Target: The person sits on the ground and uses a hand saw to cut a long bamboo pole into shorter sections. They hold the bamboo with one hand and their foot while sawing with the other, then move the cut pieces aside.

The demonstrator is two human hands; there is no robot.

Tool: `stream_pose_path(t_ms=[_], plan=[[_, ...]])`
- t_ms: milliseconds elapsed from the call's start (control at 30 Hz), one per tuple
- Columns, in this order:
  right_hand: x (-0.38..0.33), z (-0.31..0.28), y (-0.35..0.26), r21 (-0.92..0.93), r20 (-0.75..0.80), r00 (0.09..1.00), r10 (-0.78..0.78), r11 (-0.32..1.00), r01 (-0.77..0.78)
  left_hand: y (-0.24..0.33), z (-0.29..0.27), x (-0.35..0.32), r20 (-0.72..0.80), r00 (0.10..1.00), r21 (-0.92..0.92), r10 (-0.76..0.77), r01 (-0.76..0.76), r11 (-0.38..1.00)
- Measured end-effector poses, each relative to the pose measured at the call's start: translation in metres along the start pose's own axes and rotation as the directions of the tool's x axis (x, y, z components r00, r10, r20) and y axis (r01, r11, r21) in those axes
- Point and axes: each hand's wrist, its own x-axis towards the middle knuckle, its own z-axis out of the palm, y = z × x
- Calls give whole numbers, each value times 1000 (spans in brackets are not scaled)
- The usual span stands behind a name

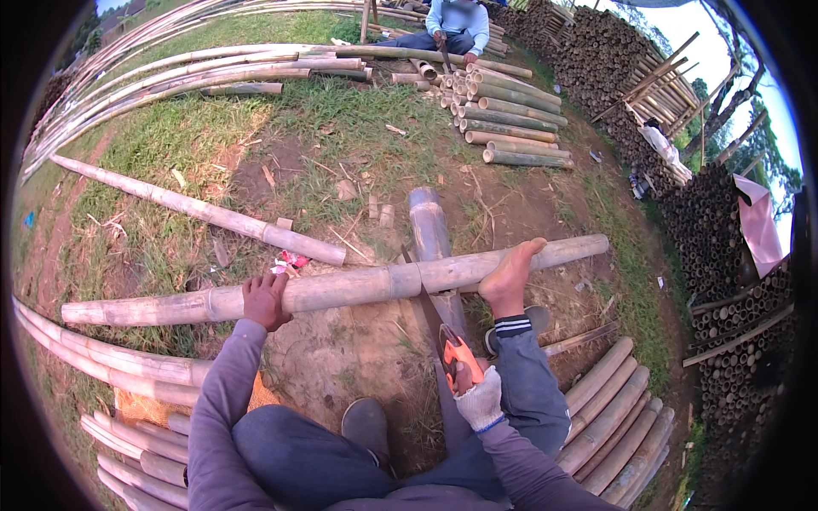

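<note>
A thick pale bamboo pole (348,289) lies crosswise in front of me, resting over another bamboo length (429,223) that runs away from me. My bare left hand (266,301) grips the pole left of its middle, fingers over the top. In a white knit glove, my right hand (477,396) is closed round the orange handle of a handsaw (433,319). The saw's blade crosses the pole close to a node, right of centre; how deep it sits is hard to see. My bare right foot (508,277) presses on the pole to the right of the blade.
Cut bamboo lengths are piled at the lower right (615,417) and lower left (141,451). A loose pole (204,211) lies on the grass ahead. Farther off, a seated person (456,25) holds a blade beside stacked bamboo (511,115). Tall bamboo stacks (596,55) line the right.
</note>
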Motion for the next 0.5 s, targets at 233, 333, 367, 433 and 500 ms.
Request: stream_pose_path(t_ms=[233, 333, 367, 433, 500], plan=[[76, 69, 53, -229, -50, 998, 46, 972, -56, -11, -2, -4, -11, 1000, 46, -3, 4, 999], [-20, -8, 12, 77, 78, 988, 136, 987, -141, -12, -7, -6, -14, 1000, 12, -22, 22, 1000], [-56, -38, -8, 103, 92, 983, 158, 981, -167, -5, -6, -1, 4, 1000, -11, -9, 9, 1000], [-80, -50, -13, 46, 110, 983, 148, 987, -154, -7, -6, -6, -3, 1000, -12, -4, 4, 1000], [-79, -45, -4, 76, 88, 989, 118, 989, -125, -1, -11, -5, 4, 1000, -9, -13, 13, 1000]])
